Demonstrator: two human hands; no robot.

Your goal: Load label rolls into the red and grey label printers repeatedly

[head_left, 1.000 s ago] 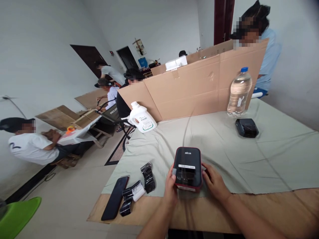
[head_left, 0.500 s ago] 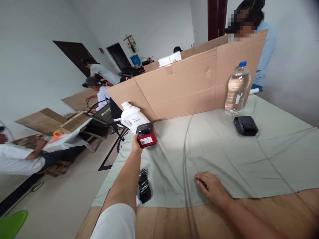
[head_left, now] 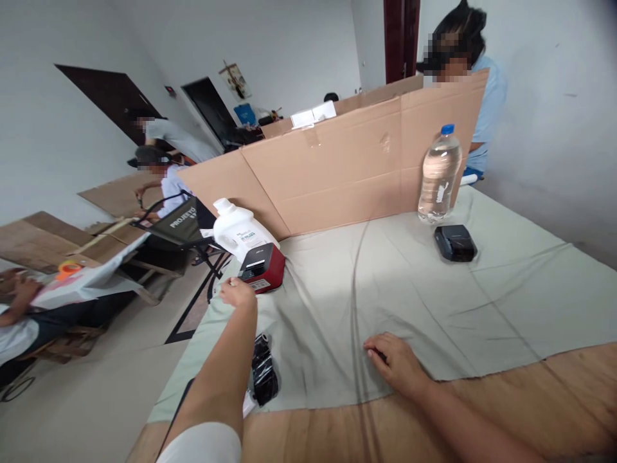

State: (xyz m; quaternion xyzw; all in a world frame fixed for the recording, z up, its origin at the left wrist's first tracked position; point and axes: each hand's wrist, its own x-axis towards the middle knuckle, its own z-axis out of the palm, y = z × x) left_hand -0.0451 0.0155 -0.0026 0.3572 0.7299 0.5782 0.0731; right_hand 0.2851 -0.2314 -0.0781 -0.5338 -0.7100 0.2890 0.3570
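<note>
A boxy red-and-black device [head_left: 272,270], like a small label printer, stands at the left of the cloth, in front of a white handled jug [head_left: 236,228]. My left hand [head_left: 240,294] is at the device's near left corner, its fingers loosely bent and holding nothing; whether it still touches the device I cannot tell. Below my left forearm's right side lies a roll wrapped in shiny black plastic [head_left: 264,373]. My right hand [head_left: 398,363] rests on the cloth near the front edge, fingers half curled, thumb apart, with nothing in it.
A grey-green cloth [head_left: 332,308] covers most of the wooden table [head_left: 520,418]. Along the back stands a cardboard panel [head_left: 337,173]. At the right are a large clear bottle [head_left: 439,177] with a blue cap and a small black device [head_left: 456,243]. Several people sit or stand beyond.
My left hand has let go of the red-and-black device and drawn back to its left. The device sits turned a little differently. The view has swung right; my right hand stays on the cloth.
</note>
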